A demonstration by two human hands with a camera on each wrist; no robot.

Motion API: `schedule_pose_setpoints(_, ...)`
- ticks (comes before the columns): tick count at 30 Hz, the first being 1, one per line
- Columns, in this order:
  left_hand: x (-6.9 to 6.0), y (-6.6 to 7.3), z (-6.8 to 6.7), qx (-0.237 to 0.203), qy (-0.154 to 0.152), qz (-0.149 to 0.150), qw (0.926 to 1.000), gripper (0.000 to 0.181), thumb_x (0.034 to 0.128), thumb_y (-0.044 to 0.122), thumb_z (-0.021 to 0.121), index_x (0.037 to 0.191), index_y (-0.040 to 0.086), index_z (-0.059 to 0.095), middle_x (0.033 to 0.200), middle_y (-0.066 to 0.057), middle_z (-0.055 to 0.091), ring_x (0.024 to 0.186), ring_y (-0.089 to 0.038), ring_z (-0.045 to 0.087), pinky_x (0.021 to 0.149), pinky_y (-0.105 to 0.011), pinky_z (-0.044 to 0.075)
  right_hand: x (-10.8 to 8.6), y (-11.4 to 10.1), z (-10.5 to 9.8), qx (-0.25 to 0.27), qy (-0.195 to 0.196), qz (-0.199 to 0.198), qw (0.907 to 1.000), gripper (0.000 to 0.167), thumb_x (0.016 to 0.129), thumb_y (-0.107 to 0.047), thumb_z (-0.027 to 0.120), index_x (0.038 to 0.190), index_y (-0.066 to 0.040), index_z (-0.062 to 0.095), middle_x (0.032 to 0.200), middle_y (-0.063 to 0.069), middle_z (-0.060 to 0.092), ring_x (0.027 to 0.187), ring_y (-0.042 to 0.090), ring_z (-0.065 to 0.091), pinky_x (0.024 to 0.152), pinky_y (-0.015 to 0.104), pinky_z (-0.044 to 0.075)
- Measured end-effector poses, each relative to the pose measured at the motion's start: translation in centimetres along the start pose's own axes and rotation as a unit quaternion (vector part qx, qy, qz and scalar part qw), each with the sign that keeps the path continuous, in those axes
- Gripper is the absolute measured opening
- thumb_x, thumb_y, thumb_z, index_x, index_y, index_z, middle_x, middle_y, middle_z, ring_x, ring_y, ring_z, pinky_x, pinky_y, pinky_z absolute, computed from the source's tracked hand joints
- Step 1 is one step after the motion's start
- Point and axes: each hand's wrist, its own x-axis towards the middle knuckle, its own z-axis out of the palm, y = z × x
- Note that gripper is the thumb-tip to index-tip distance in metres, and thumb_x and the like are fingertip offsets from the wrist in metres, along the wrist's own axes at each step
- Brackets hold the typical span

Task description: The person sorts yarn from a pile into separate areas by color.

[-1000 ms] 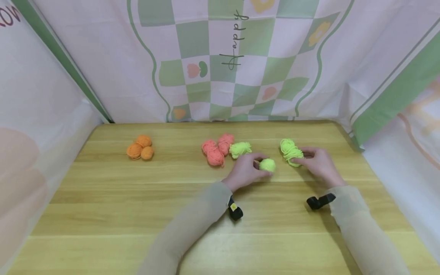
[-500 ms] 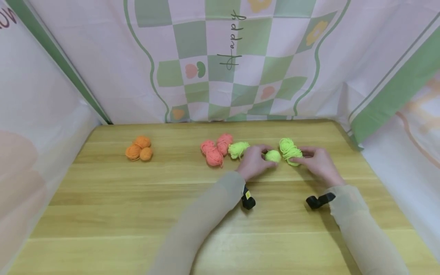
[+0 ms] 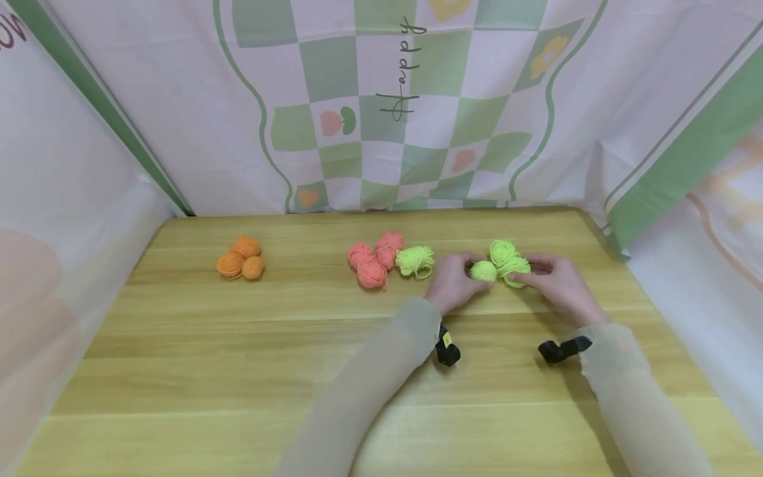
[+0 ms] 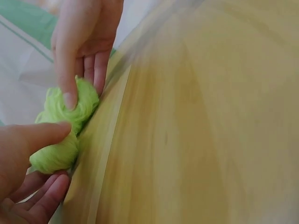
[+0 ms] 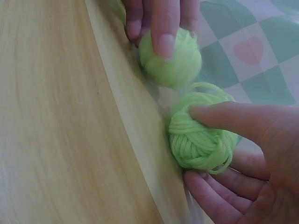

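Between thumb and fingers, my left hand point(image 3: 454, 281) holds a small round lime-green yarn ball point(image 3: 483, 271) at the table's back right. Just right of it, a looser lime-green yarn skein point(image 3: 508, 262), pinched in at its middle, is gripped at its near end by my right hand point(image 3: 557, 281). In the right wrist view, the yarn ball point(image 5: 170, 58) sits close to the skein point(image 5: 201, 135), with a thin gap between them. My right thumb lies on top of the skein and the fingers curl beneath it.
Another lime-green yarn skein point(image 3: 415, 262) lies left of my left hand, beside several coral yarn balls point(image 3: 372, 270). Orange yarn balls point(image 3: 241, 258) are grouped at the table's left. A printed cloth point(image 3: 393, 152) hangs along the wooden table's point(image 3: 238, 371) back edge.
My left hand has carried the small yarn ball right and slightly back, close to the gripped skein. My right hand has shifted slightly right with its skein.
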Motion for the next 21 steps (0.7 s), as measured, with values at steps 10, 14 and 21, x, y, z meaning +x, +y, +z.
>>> schedule_pose_setpoints(10,0.2,0.7,1.6,-0.075,0.02,-0.002,0.997,0.055,0.0824,-0.002,0.081,0.134,0.006,0.064,0.123,-0.005,0.068,0.09,-0.004,0.066,0.076,-0.01,0.049,-0.3,0.1,-0.3,-0.003,0.012,0.001,0.9999,0.079,0.092,-0.042,0.076,0.142,0.012,0.048,0.139,0.033,0.053,0.125,0.048,0.054,0.104,0.058,0.042)
schedule_pose_setpoints(14,0.0,0.7,1.4,-0.077,0.007,0.005,0.997,0.056,0.0839,0.0,0.081,0.136,0.006,0.063,0.129,-0.006,0.066,0.096,-0.007,0.067,0.079,-0.012,0.05,-0.4,0.4,-0.5,-0.001,0.011,0.002,0.9999,0.081,0.092,-0.044,0.076,0.144,0.011,0.047,0.141,0.033,0.051,0.125,0.049,0.052,0.104,0.059,0.041)
schedule_pose_setpoints(21,-0.2,1.1,-0.3,-0.055,-0.005,0.007,0.9985,0.066,0.0847,0.017,0.086,0.144,0.014,0.057,0.137,-0.001,0.061,0.113,-0.013,0.062,0.088,-0.018,0.05,-0.4,0.5,-0.6,-0.001,0.008,0.016,0.9998,0.085,0.091,-0.048,0.075,0.146,0.009,0.045,0.143,0.032,0.05,0.128,0.048,0.051,0.106,0.059,0.039)
